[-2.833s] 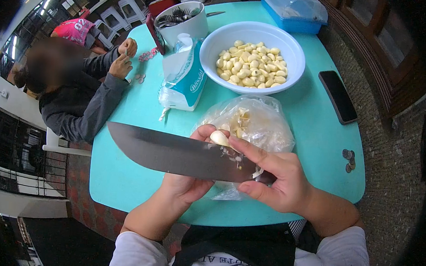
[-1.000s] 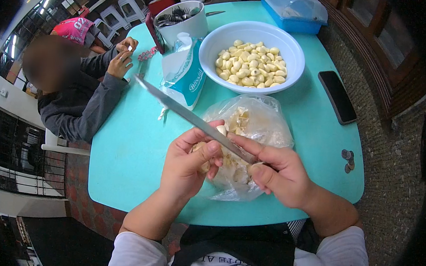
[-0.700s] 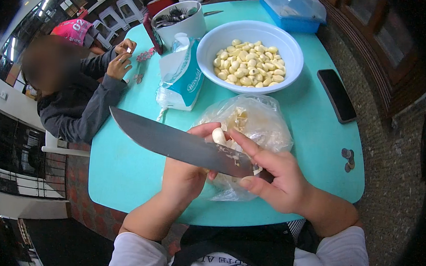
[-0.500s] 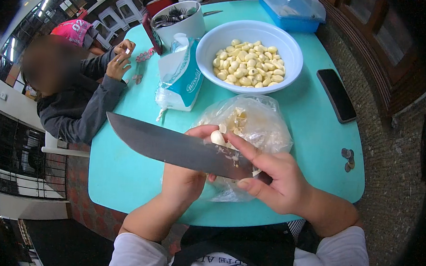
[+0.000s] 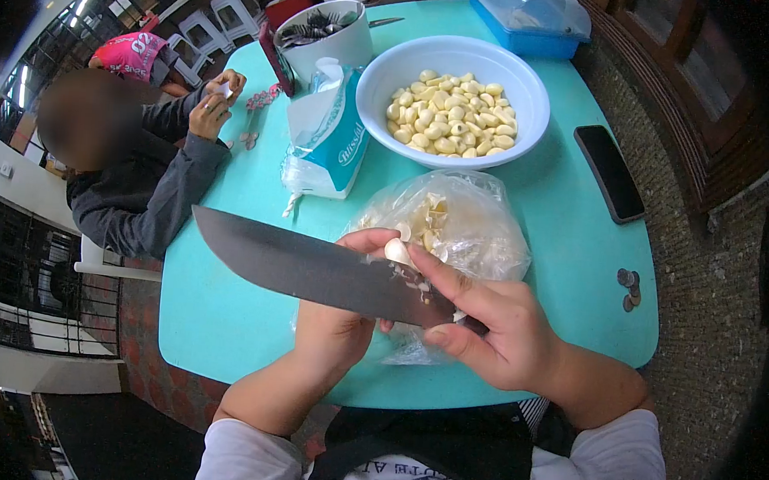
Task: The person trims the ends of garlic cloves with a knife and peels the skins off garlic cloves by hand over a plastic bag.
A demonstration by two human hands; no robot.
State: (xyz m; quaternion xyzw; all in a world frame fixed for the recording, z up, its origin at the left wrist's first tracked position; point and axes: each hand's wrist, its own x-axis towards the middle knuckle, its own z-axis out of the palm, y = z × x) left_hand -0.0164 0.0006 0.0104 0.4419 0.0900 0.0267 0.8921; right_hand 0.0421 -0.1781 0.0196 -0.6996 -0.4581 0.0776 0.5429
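Note:
A pale garlic clove [image 5: 397, 251] is held in the fingertips of my left hand [image 5: 332, 324], which is partly hidden behind the blade. My right hand [image 5: 506, 329] grips a large knife [image 5: 305, 266] near the base of its blade, index finger stretched along it toward the clove. The blade points left, with bits of garlic stuck to it near my fingers. Under my hands lies a clear plastic bag [image 5: 489, 232] with garlic skins [image 5: 432, 221] on it. Just beyond it stands a pale blue basin [image 5: 530, 126] holding many peeled garlic cloves [image 5: 452, 117].
On the turquoise table [image 5: 232, 319] are a tissue pack [image 5: 341, 151], a white tub [image 5: 324, 59] of utensils, a blue lidded box [image 5: 530, 30], a phone [image 5: 610, 174] and several coins [image 5: 630, 288]. A person in dark sleeves [image 5: 174, 190] sits at the left edge.
The clove and my right index fingertip have shifted very slightly. The knife stays almost in place. The seated person's hands have moved a little.

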